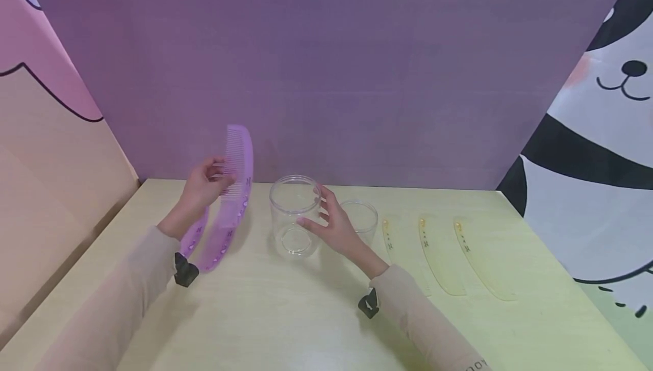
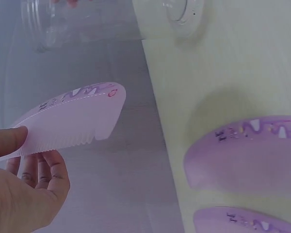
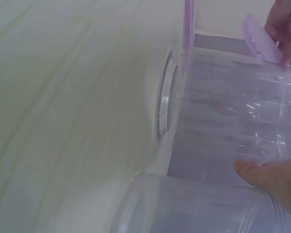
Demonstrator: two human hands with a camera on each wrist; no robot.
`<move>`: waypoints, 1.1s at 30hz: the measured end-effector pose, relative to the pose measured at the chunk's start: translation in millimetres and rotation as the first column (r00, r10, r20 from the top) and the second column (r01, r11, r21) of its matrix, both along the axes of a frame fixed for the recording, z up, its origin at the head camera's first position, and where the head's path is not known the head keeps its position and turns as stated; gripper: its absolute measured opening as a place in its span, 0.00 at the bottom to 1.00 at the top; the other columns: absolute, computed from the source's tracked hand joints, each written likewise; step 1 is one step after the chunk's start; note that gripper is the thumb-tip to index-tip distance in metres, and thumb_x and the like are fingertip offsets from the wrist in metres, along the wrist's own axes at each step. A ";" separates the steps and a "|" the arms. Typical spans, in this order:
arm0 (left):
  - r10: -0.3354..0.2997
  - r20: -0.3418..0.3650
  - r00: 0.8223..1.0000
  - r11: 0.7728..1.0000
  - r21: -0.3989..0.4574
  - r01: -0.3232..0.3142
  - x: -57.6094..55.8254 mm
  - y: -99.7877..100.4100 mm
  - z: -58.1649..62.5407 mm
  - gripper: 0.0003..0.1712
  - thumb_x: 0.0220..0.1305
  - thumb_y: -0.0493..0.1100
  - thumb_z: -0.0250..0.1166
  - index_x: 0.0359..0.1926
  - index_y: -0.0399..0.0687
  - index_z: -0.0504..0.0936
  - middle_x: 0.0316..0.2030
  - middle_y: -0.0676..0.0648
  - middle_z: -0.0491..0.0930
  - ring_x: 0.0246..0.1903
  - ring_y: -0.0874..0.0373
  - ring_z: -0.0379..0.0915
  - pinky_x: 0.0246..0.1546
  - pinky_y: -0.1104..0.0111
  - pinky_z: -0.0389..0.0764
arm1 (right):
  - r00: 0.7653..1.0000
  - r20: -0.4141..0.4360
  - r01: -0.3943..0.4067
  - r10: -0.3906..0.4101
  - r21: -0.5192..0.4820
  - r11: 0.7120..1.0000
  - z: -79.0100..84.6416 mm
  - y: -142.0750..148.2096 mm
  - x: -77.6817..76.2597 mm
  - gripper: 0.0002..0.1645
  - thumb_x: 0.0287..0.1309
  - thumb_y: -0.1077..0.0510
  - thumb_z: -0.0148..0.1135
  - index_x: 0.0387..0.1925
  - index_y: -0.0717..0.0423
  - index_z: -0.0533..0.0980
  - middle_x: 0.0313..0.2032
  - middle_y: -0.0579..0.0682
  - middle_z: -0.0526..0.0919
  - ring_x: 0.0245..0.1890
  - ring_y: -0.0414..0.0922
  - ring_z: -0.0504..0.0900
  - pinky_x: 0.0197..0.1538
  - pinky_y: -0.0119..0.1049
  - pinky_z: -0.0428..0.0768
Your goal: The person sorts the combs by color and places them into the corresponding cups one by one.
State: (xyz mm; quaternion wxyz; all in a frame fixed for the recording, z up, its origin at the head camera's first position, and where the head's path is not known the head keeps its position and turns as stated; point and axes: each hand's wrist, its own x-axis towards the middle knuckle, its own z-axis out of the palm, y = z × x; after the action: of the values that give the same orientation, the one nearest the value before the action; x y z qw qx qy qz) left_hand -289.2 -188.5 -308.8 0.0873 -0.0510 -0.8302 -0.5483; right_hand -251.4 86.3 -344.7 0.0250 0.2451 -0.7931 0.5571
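Observation:
My left hand [image 1: 204, 187] pinches a purple comb [image 1: 246, 161] between thumb and fingers, holding it upright above the table. In the left wrist view, the held comb [image 2: 77, 116] has its teeth toward the fingers and a printed pattern along its curved back. Below it, two more purple combs [image 1: 220, 243] [image 2: 247, 167] lie side by side on the table. My right hand [image 1: 334, 224] grips the right side of a clear round jar [image 1: 285, 218], which stands upright and open-topped. In the right wrist view, the thumb [image 3: 254, 172] lies against the jar wall [image 3: 223, 111].
A second clear jar [image 1: 361, 218] stands right of the gripped one, partly behind my right hand. Further right, three pale yellow translucent combs [image 1: 431, 258] lie in a row. A purple panel [image 1: 331, 76] rises along the table's back edge.

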 end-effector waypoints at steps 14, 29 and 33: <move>-0.007 -0.059 0.998 1.000 0.027 0.009 3.9 6.4 36.6 0.29 0.62 0.38 0.57 0.62 0.41 0.59 0.51 0.39 0.70 0.43 0.55 0.70 0.40 0.75 0.77 | 1.000 -0.011 -0.011 0.011 0.001 1.000 1.2 1.0 0.3 0.45 0.53 0.62 0.63 0.66 0.63 0.49 0.66 0.60 0.56 0.65 0.61 0.58 0.64 0.55 0.64; 0.008 -0.164 0.986 0.998 0.059 0.001 4.3 15.3 81.2 0.27 0.61 0.36 0.58 0.60 0.49 0.61 0.43 0.46 0.71 0.39 0.57 0.73 0.37 0.73 0.78 | 1.000 -0.017 -0.013 0.013 0.000 1.000 1.7 0.0 0.4 0.45 0.53 0.62 0.63 0.66 0.64 0.49 0.66 0.61 0.57 0.65 0.61 0.59 0.63 0.56 0.64; 0.004 -0.195 0.981 0.995 0.103 0.016 4.2 19.5 90.6 0.25 0.61 0.38 0.58 0.58 0.50 0.63 0.41 0.48 0.71 0.36 0.59 0.73 0.34 0.76 0.78 | 1.000 -0.015 -0.014 0.014 0.000 1.000 1.5 0.2 0.6 0.45 0.53 0.62 0.63 0.66 0.65 0.49 0.66 0.61 0.56 0.65 0.61 0.59 0.63 0.56 0.64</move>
State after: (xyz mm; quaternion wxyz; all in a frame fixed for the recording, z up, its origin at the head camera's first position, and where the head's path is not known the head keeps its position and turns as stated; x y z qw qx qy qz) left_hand -285.1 -169.0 -218.2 0.1690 -0.1024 -0.7876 -0.5836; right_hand -250.8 86.5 -343.2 0.0272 0.2547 -0.7911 0.5555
